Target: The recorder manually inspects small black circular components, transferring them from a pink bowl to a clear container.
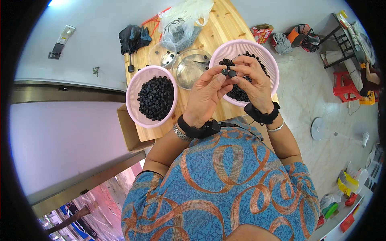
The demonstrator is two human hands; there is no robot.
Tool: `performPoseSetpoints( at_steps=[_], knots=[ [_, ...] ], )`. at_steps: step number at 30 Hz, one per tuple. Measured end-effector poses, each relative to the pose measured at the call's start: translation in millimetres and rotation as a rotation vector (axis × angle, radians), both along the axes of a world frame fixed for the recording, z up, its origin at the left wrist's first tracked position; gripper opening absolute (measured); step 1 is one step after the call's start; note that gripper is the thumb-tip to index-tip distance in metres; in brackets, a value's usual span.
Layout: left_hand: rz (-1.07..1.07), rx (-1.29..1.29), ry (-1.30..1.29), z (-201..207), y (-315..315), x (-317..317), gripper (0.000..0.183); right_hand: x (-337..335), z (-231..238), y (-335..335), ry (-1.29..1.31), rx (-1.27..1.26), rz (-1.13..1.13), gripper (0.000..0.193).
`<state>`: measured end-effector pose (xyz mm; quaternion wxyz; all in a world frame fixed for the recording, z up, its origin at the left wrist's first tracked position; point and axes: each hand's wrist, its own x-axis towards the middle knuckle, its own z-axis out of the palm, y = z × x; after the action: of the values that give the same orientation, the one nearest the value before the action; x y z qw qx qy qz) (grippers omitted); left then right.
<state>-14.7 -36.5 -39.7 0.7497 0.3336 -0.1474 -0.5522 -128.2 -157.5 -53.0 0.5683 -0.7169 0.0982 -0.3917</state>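
My left hand [204,98] pinches a small black round piece [224,71] between thumb and fingertips. Right against it, a second small black piece [232,74] with a flat round face is gripped by my right hand [259,86]. Whether the two pieces are joined or only touching, I cannot tell. Both hands are above the near left part of a pink basket [274,66], which holds many loose black pieces [239,93], partly hidden by my fingers. Left of my hands, another pink basket [132,105] holds a heap of small black round caps [156,98].
Between the baskets on the wooden table [227,20] stand a clear round tray [187,74] and a clear lid-like dish [155,54]. Clear plastic bags [181,30] and a black bag [134,39] lie farther back. A cardboard box [130,134] sits by the table's left edge.
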Motion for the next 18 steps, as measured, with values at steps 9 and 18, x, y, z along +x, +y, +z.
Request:
performPoseSetpoints(
  at_steps=[9,18],
  knots=[
    [-0.001,-0.051,-0.016,5.2,-2.4,-8.1,0.023,-4.2,19.6,15.6,-0.002,-0.106,-0.04,0.028],
    [0.003,-0.059,-0.105,8.6,6.4,-9.1,0.026,3.7,17.9,27.3,-0.168,0.347,0.096,0.022]
  ],
)
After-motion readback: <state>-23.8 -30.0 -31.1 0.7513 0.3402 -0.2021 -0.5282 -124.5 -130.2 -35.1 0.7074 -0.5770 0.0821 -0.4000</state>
